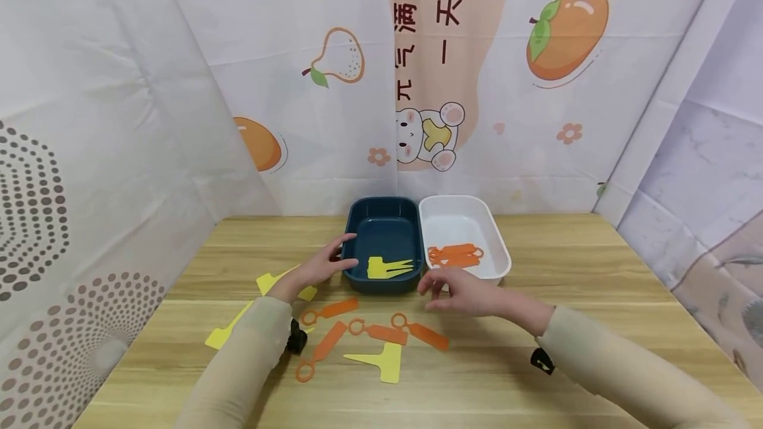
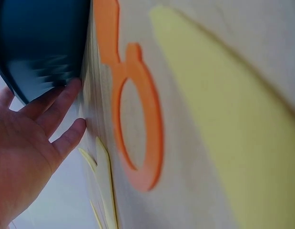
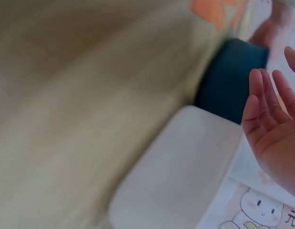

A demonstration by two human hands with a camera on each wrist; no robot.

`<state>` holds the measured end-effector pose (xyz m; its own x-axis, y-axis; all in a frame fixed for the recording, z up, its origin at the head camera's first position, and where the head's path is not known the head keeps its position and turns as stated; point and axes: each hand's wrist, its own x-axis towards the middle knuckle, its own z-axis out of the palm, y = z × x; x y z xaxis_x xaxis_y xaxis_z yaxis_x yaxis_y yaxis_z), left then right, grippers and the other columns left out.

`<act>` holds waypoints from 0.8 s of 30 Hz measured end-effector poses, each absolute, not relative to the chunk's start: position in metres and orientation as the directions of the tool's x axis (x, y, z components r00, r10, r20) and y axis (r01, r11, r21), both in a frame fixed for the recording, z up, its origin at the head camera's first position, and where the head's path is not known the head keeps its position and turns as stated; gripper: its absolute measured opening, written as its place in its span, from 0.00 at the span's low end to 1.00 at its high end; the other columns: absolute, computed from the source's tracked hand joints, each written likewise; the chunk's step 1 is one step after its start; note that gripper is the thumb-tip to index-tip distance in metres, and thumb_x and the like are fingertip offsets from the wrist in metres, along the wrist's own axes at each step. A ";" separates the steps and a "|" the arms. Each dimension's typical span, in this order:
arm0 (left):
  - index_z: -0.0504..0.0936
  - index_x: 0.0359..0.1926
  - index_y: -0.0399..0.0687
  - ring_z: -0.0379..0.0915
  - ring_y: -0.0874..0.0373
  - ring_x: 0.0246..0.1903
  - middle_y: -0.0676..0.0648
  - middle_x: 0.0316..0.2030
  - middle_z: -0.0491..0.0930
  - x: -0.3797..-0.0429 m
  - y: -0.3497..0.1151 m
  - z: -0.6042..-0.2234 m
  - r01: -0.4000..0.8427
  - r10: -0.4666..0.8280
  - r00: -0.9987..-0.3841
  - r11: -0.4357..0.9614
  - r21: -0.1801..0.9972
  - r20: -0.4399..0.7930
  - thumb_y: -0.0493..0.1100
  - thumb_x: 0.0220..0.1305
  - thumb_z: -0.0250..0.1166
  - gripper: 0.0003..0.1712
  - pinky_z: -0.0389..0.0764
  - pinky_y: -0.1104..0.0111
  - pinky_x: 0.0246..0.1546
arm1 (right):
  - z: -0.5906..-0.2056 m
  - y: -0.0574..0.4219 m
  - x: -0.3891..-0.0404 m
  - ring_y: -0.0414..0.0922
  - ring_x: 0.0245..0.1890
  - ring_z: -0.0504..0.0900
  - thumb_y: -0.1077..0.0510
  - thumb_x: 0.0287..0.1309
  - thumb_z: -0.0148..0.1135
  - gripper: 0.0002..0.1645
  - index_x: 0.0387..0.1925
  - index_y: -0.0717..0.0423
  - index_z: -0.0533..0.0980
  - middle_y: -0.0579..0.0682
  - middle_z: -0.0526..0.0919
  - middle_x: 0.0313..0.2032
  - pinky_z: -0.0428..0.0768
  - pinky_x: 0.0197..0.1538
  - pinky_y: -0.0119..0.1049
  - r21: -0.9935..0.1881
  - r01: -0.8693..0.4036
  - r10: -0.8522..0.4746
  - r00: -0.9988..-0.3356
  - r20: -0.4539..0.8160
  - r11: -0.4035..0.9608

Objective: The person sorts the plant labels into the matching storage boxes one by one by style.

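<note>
My left hand (image 1: 322,265) is at the left side of a dark blue bin (image 1: 384,286), thumb and fingers apart around its rim. In the left wrist view its fingertips (image 2: 71,90) lie right at the bin's wall. Yellow T-shaped plant labels (image 1: 377,269) lie in this bin. My right hand (image 1: 461,293) hovers before the front of a white bin (image 1: 461,210), near the corner where both bins meet. Its fingers are loosely bent with nothing between them, as the right wrist view also shows. Inside the white bin are orange ring-ended tags (image 1: 457,255).
Several orange tags (image 1: 386,333) lie on the wooden table (image 1: 507,382) between my forearms, beside a yellow label (image 1: 390,363). More yellow labels (image 1: 222,336) lie around my left forearm. Behind the bins hangs a printed curtain (image 1: 334,171).
</note>
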<state>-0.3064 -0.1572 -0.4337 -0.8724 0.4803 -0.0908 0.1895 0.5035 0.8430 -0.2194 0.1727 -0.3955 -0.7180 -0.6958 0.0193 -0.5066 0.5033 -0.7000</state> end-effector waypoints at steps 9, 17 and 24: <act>0.52 0.76 0.53 0.48 0.32 0.69 0.34 0.73 0.47 -0.311 -0.159 -0.439 0.198 0.472 -0.878 0.514 0.835 -0.082 0.46 0.72 0.58 0.37 0.59 0.43 0.63 | -0.422 0.175 -0.203 0.42 0.41 0.78 0.57 0.56 0.71 0.18 0.47 0.53 0.77 0.43 0.80 0.43 0.78 0.48 0.38 -0.660 -0.524 -0.708 -0.706 -0.018 0.539; 0.52 0.76 0.54 0.47 0.33 0.69 0.35 0.73 0.47 -0.309 -0.158 -0.438 0.194 0.469 -0.878 0.531 0.825 -0.095 0.48 0.72 0.58 0.38 0.57 0.44 0.65 | -0.438 0.169 -0.201 0.37 0.40 0.73 0.53 0.52 0.74 0.21 0.47 0.47 0.76 0.37 0.75 0.41 0.75 0.46 0.33 -0.619 -0.521 -0.705 -0.705 -0.077 0.588; 0.51 0.76 0.53 0.46 0.33 0.69 0.36 0.74 0.46 -0.309 -0.158 -0.437 0.183 0.467 -0.878 0.527 0.830 -0.103 0.48 0.72 0.58 0.38 0.57 0.43 0.65 | -0.438 0.166 -0.204 0.38 0.37 0.75 0.63 0.52 0.73 0.19 0.45 0.50 0.77 0.39 0.76 0.38 0.77 0.44 0.32 -0.655 -0.486 -0.692 -0.718 -0.078 0.579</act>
<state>-0.3092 -0.1581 -0.4374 -0.8783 0.4670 -0.1028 0.1832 0.5272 0.8298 -0.2043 0.1664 -0.4378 -0.7179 -0.6917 -0.0779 -0.4864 0.5786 -0.6547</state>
